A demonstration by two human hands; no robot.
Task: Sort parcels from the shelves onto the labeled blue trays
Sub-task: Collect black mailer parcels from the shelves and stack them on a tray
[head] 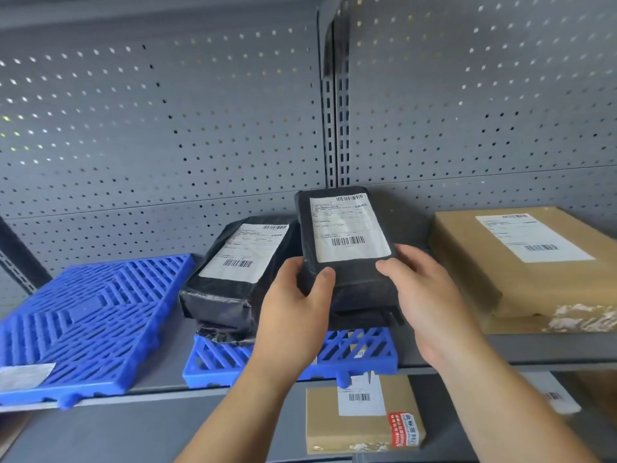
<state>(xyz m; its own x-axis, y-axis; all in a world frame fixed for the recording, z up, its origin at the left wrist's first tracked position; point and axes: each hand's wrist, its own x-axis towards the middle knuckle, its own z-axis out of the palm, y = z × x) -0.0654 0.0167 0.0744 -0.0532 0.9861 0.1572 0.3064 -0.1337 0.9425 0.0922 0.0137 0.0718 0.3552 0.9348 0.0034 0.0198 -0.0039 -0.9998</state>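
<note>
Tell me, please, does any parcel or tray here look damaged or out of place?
Yes. The large brown parcel on the right has white torn patches along its front lower edge. The left blue tray lies askew and overhangs the shelf edge. The held black parcel looks intact.

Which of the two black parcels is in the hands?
The right black parcel, held by left hand and right hand; the left black parcel lies untouched on the middle tray.
</note>
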